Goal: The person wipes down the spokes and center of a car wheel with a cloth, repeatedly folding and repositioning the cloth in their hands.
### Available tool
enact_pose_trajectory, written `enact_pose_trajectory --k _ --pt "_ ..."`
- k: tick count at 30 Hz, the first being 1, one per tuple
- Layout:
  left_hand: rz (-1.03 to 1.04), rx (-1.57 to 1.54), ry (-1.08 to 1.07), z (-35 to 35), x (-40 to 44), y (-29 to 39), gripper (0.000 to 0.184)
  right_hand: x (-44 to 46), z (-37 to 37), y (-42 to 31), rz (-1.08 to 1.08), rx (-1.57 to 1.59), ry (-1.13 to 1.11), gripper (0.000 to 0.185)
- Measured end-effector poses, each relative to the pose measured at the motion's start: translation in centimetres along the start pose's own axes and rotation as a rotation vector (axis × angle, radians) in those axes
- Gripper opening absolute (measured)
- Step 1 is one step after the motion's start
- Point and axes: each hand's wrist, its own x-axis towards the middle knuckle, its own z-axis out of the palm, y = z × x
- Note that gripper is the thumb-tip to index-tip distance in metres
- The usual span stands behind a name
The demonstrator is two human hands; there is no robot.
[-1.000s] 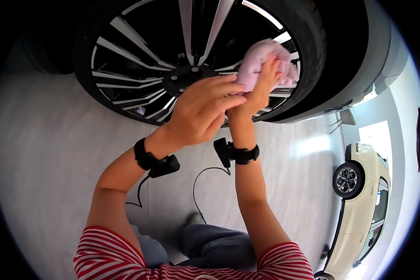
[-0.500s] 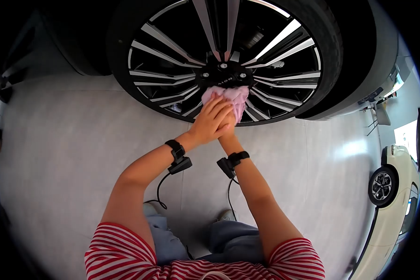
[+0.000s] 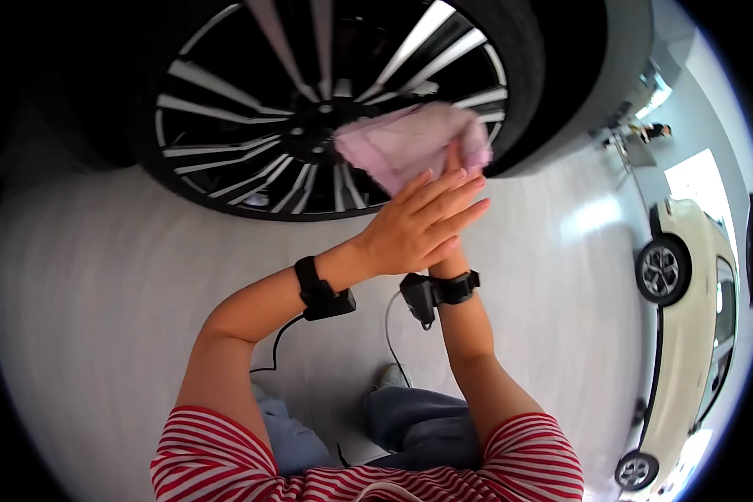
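A pink cloth [image 3: 414, 142] is spread out in front of the lower right part of the car wheel [image 3: 305, 180], which has black and silver spokes. My right hand [image 3: 454, 159] holds the cloth from below; most of it is hidden behind my other hand. My left hand [image 3: 418, 222] lies across the right one with its fingers stretched out and a little apart. Whether the cloth touches the spokes at this moment I cannot tell. Each wrist wears a black strap with a small box and a cable.
The dark wheel arch and body panel [image 3: 594, 100] curve around the tyre at the upper right. A cream car [image 3: 686, 335] stands at the far right. Pale grey floor [image 3: 125, 293] lies below the wheel. A chair [image 3: 636, 151] stands farther back.
Both hands and the cloth have moved right, away from the hub. The cloth has opened out from a bunched shape. The wheel now appears farther left and higher in view.
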Motion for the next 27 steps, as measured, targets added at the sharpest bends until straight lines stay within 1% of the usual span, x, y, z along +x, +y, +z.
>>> enact_pose_trajectory --k 3,5,7,9,10,11,13,16,17,21,23,25,26,27 --pt "-0.01 -0.409 0.085 3.4 2.7 1.5 0.059 -1.4 -2.5 -4.6 -0.156 -0.03 0.151 0.047" --pt "0.071 -0.397 0.046 3.7 5.2 2.4 0.057 -2.1 -3.5 -7.2 -0.334 -0.109 0.259 0.047" --pt "0.113 -0.359 0.051 5.3 6.4 2.1 0.058 -2.0 -3.3 -8.5 -0.576 -0.292 0.371 0.047" --pt "0.059 -0.325 0.019 6.3 6.2 1.0 0.06 -0.7 -2.4 -8.2 -0.8 -0.527 0.446 0.046" --pt "0.032 -0.256 0.004 6.2 5.6 0.3 0.062 0.3 -2.0 -7.4 -0.88 -0.639 0.473 0.046" --pt "-0.031 -0.309 0.046 6.0 4.9 -0.4 0.065 1.3 -1.4 -6.5 -0.935 -0.732 0.491 0.046" --pt "-0.104 -0.295 0.091 5.6 2.3 -1.7 0.063 2.8 -0.5 -4.4 -0.956 -0.857 0.516 0.046" --pt "-0.008 -0.206 0.075 4.0 -0.9 -4.3 0.06 3.9 0.1 -1.8 -0.921 -0.916 0.562 0.046" --pt "-0.033 -0.215 0.051 3.5 -1.5 -4.9 0.059 4.0 0.1 -1.2 -0.9 -0.926 0.571 0.046" --pt "-0.111 -0.253 -0.031 1.8 -2.2 -5.5 0.057 3.8 -0.4 -0.2 -0.716 -0.968 0.578 0.045" --pt "-0.116 -0.239 -0.058 1.9 -2.7 -5.5 0.055 4.3 0.0 -0.1 -0.757 -0.966 0.555 0.045" --pt "-0.14 -0.254 0.069 2.5 -3.0 -4.8 0.052 4.3 0.1 0.4 -0.93 -1.003 0.531 0.046" --pt "-0.146 -0.247 0.111 2.8 -3.2 -4.7 0.052 4.2 0.3 0.8 -0.891 -0.967 0.539 0.047" --pt "-0.155 -0.237 0.151 3.0 -3.5 -4.6 0.051 4.4 0.6 1.2 -0.921 -0.947 0.541 0.046"
